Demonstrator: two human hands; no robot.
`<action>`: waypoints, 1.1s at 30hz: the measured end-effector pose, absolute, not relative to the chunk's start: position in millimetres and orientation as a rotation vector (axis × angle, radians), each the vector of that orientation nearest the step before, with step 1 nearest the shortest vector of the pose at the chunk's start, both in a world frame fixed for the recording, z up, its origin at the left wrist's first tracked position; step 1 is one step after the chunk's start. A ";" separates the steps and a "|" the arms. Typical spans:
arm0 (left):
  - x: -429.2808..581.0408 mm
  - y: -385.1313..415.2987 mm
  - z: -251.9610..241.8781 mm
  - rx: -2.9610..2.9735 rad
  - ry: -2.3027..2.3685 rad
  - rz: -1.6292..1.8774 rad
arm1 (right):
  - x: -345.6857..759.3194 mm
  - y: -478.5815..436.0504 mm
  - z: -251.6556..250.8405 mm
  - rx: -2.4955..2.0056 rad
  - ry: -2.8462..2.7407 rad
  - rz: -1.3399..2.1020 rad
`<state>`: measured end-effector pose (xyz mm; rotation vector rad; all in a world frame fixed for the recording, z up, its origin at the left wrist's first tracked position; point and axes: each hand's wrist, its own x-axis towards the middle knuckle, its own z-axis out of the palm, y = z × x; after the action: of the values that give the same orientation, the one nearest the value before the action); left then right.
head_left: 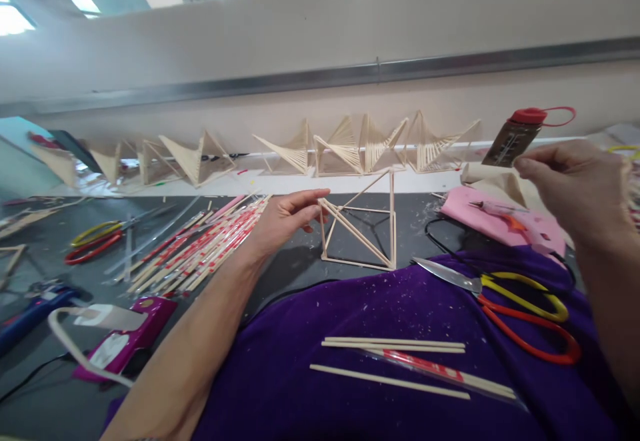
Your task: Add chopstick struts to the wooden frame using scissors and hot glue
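Observation:
A frame of glued chopsticks (357,231) stands on the dark tabletop, with a tall corner on its right and slanting sticks across it. My left hand (293,218) grips its upper left corner between thumb and fingers. Off to the right, my right hand (570,184) is raised with thumb and forefinger pinched; whatever lies between them is too small or hidden to make out. Just beyond those fingertips is a dark bottle (513,138) with a red cap. Beneath the right hand, a glue gun (515,221) rests on a pink cloth (457,208).
Scissors (477,286) and several loose chopsticks (390,381) lie on purple cloth (280,368). Wrapped chopsticks (200,254), more scissors (97,238) and a magenta power strip (127,338) are at left. Finished stick models (340,148) line the wall.

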<state>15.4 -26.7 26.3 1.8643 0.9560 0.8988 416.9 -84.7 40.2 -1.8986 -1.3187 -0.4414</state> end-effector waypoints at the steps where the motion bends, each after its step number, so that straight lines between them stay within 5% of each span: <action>1: 15.1 -26.6 26.3 1.859 0.952 0.888 | 416.9 -83.1 39.2 -1.901 -1.331 -0.410; 21: 15.8 -21.4 15.3 1.914 1.229 0.406 | 403.2 -67.5 23.1 -1.934 -1.539 -0.145; 33: 12.3 -15.1 12.9 1.871 1.241 0.604 | 397.1 -62.5 18.5 -1.914 -1.622 -0.080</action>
<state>12.3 -15.1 12.9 1.8713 1.2411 0.6043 397.1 -62.5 18.5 -1.9136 -1.6220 -0.0798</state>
